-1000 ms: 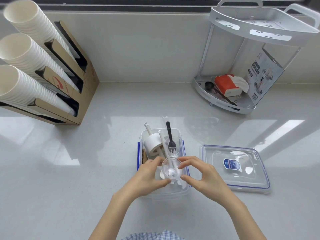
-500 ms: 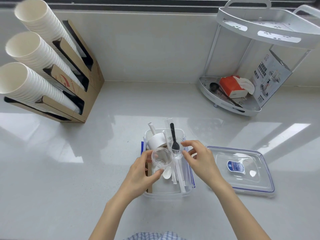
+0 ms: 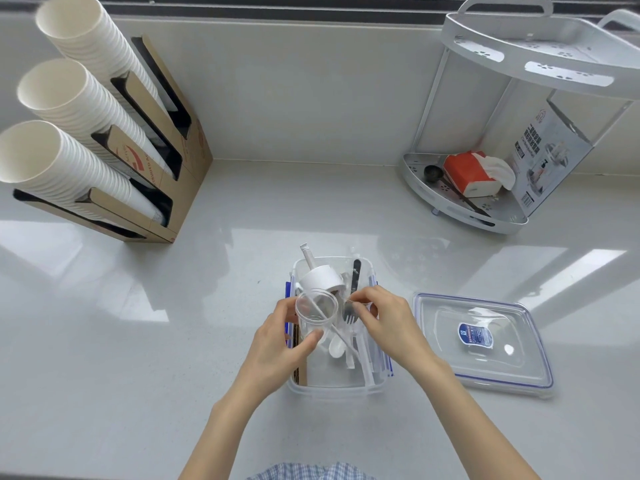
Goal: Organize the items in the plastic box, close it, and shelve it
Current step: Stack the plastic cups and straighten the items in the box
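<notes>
Plastic box (image 3: pixel 332 384): clear, open-topped, standing on the bench (image 3: pixel 138 341) near its front edge, straight ahead of the person; blue clips show along both its long sides
Contents: a white paper cup (image 3: pixel 320 278) lying on its side at the far end; a black fork (image 3: pixel 352 296) leaning up against the far wall, tines down; a white spoon (image 3: pixel 336 348) and several wrapped straws (image 3: pixel 363 358) lying lengthwise; a wrapped stick (image 3: pixel 306 256) poking out over the far left corner
Left hand (image 3: pixel 280 344): wrapped around a clear plastic cup (image 3: pixel 316 315), thumb on its near side, holding it tilted above the box's left half; a thin white stick runs through the cup
Right hand (image 3: pixel 388 320): fingers pinched narrow at the black fork's tines, over the box's right half; whether they actually grip the fork or the clear wrapping beside it, I cannot tell
Lid (image 3: pixel 481 341): clear with a blue seal and a blue label; lying flat on the bench just right of the box, apart from it
Corner shelf rack (image 3: pixel 533 53): white, two tiers, at the far right against the wall; the lower tier holds a red tissue pack (image 3: pixel 467 171), a black scoop (image 3: pixel 434 174) and a printed carton (image 3: pixel 550 154)
Cup dispenser (image 3: pixel 166 161): cardboard, far left, with three slanted stacks of white paper cups (image 3: pixel 62 98)
</notes>
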The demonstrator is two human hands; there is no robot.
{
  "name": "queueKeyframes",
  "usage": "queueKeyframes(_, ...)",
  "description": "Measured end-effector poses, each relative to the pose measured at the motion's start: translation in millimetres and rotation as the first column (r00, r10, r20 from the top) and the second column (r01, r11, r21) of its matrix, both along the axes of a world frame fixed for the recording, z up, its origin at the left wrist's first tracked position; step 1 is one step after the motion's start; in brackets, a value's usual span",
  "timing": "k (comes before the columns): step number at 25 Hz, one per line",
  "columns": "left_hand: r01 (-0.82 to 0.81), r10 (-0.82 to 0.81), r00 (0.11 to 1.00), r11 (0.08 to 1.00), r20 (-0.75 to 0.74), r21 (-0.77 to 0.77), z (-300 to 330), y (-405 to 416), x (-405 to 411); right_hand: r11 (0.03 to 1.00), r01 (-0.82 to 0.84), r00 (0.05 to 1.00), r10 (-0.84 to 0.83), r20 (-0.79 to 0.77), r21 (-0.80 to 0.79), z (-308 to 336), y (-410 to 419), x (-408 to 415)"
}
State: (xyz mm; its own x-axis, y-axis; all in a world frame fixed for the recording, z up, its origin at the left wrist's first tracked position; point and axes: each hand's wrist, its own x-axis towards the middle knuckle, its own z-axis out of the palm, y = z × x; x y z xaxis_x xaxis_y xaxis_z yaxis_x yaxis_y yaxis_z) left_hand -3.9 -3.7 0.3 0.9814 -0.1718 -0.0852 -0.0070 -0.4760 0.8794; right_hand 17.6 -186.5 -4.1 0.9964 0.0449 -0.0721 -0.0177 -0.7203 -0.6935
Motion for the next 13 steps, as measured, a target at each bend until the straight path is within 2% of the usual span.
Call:
queueKeyframes(4,-0.039,0.039,0.999,0.999,0.017,-0.014,2.2,-0.1,2.0,0.989,0.054,0.997,-0.046,-0.057,0.138,11.2,-2.4,-3.6)
queueKeyframes(7,-0.035,0.036,0.999,0.999,0.02,-0.018,5.1,0.7,2.1,0.94,0.171,0.971,-0.11,-0.212,0.295,19.5,-2.9,-5.3)
queueKeyframes(10,-0.036,0.036,0.999,0.999,0.017,-0.027,6.3,0.4,1.5,0.8,0.34,0.898,-0.121,-0.424,0.493,23.8,-6.0,-6.0)
queueKeyframes(13,-0.037,0.038,0.999,0.999,0.011,-0.032,6.9,-0.5,1.1,0.64,0.416,0.858,-0.041,-0.513,0.645,25.3,-13.7,-7.9)
